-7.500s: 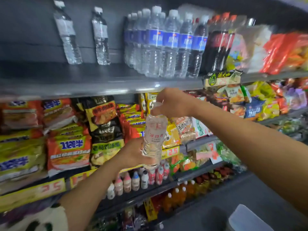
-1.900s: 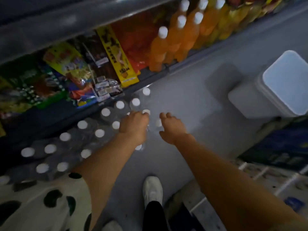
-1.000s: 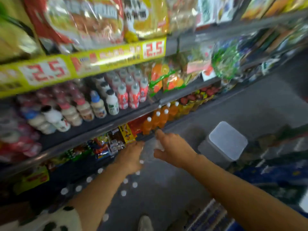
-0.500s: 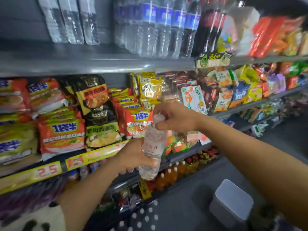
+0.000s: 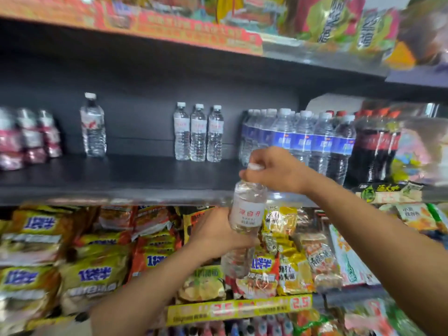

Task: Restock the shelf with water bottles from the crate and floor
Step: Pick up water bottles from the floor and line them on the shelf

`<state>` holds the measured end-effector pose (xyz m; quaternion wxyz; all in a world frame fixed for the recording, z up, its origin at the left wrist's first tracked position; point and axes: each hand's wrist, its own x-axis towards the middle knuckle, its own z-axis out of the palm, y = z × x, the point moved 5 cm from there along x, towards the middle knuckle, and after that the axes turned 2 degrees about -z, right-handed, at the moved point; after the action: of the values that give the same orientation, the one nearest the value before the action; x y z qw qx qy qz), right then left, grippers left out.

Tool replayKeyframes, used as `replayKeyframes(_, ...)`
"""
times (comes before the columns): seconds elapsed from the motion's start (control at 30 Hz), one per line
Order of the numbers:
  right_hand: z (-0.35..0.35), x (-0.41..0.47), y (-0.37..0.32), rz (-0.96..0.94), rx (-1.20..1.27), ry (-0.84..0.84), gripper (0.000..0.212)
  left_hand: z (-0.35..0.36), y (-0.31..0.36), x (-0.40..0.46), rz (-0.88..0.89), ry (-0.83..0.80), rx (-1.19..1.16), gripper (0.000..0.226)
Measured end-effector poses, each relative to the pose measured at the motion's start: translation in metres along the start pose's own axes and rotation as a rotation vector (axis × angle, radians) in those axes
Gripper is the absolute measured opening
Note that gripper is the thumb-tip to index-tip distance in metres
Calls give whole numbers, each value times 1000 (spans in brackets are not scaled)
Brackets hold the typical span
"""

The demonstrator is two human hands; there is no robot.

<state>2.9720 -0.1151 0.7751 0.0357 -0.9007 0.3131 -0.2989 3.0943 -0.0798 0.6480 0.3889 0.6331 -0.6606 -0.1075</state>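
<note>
With the left hand (image 5: 213,235) wrapped round the water bottle (image 5: 244,226) and the right hand (image 5: 274,169) pinching its cap, just below the shelf (image 5: 121,175), it should go up upright and be set beside the three bottles (image 5: 198,133) without knocking them.

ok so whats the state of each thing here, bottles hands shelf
held bottle: upright, capped, off the shelf, below its edge
left hand: grips the held bottle's body
right hand: grips its cap
three bottles: upright, capped, in a row at the back
lone bottle: upright, capped
blue-label bottles: upright, packed close
shelf: mostly bare in front
</note>
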Motion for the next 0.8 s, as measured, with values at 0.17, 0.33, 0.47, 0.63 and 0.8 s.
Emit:
replayKeyframes(0.17, -40, 62, -20, -99, 16, 71, 37, -45, 14, 27, -11, 19, -172, 72)
replayKeyframes(0.33, -63, 115, -30, -150, 51, 141, 39, -89, 24, 52, 10, 3, -141, 42)
replayKeyframes(0.47, -65, 151, -30, -159, 57, 194, 36, -112, 16, 90, -1, 71, -138, 42)
replayKeyframes(0.63, -49, 188, -15, -98, 0, 216, 36, -118, -11, 138, -21, 66, -157, 40)
replayKeyframes(0.8, -30, 219, 9, -28, -76, 187, 39, -105, -35, 181, -21, 19, -174, 40)
